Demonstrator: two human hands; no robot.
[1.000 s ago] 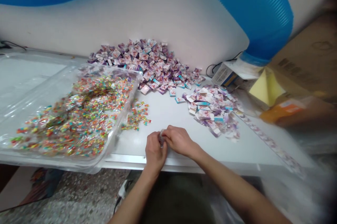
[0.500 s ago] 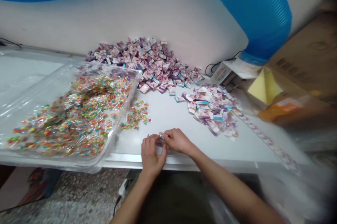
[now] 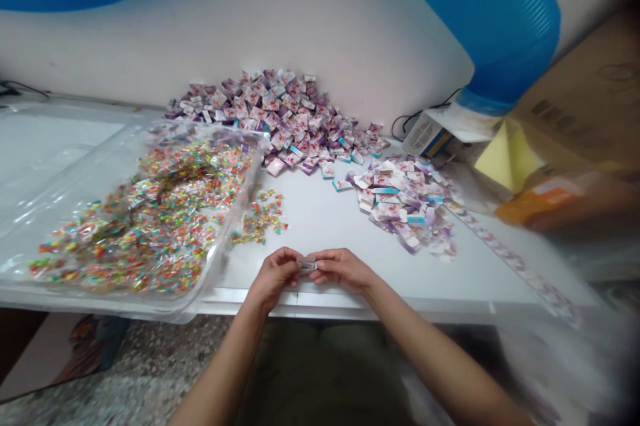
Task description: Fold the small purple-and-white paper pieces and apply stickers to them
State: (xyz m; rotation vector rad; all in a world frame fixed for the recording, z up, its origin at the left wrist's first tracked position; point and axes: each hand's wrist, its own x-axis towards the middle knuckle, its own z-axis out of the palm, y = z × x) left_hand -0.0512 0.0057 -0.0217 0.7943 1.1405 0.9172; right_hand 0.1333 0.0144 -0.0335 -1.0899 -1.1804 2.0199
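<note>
Near the table's front edge, my left hand (image 3: 276, 274) and my right hand (image 3: 344, 267) pinch a small box (image 3: 307, 264) between them, one at each end. Its near side looks greyish; whether its flaps are closed is too small to tell. Ahead and to the right lies a loose heap of small printed boxes (image 3: 400, 199), white, purple and blue. A larger pile of similar boxes (image 3: 285, 113) rests against the wall. Left of my hands, some small clear packets with colourful pieces (image 3: 263, 215) lie on the table beside a clear plastic tray (image 3: 220, 249).
The tray holds many more colourful packets (image 3: 170, 213). A printed strip (image 3: 515, 259) runs along the table's right side. Behind it stand a carton (image 3: 427, 136), a yellow paper piece (image 3: 507, 156) and an orange packet (image 3: 543, 199). A blue ribbed duct (image 3: 500, 33) hangs above.
My left hand has turned and shifted left, from covering the box to pinching its left end. The box now shows between both hands, with my right hand still at its right end.
</note>
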